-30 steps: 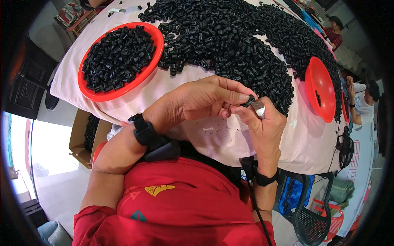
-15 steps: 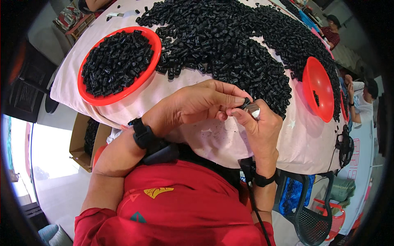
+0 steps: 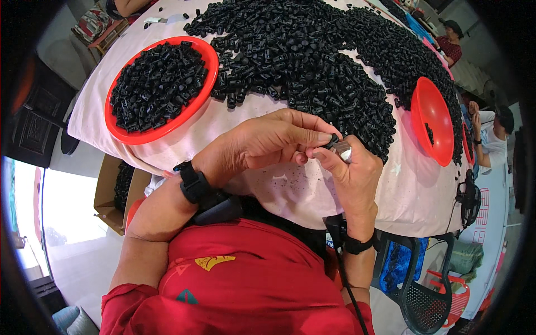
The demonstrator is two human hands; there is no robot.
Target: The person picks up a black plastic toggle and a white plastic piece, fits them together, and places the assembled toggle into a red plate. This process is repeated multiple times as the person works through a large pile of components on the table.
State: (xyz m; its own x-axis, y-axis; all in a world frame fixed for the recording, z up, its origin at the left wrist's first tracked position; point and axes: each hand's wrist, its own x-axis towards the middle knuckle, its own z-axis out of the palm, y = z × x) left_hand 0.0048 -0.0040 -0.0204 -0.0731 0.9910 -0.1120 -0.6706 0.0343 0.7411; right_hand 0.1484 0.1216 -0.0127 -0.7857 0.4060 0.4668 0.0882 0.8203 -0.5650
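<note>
My left hand (image 3: 273, 138) pinches a small black plastic piece (image 3: 333, 139) between thumb and fingertips. My right hand (image 3: 360, 176) is closed around a short, flat, shiny metal blade (image 3: 343, 149), its edge against the black piece. Most of the blade's handle, if it has one, is hidden by the fingers. Both hands meet above the near side of a table with a pale pink cloth (image 3: 290, 195). Just beyond them spreads a large heap of similar black pieces (image 3: 312, 72). To the left, a red bowl (image 3: 211, 84) is filled with such pieces.
Another red bowl (image 3: 441, 120), holding a few black pieces, stands at the right. A small blade tool (image 3: 156, 20) lies at the far left of the cloth. Below the table's left edge is a cardboard box (image 3: 106, 195) of black pieces. Other people (image 3: 491, 134) sit at the right.
Both hands stay in nearly the same place, still closed on the black piece and the blade. Only slight shifts of the fingers show.
</note>
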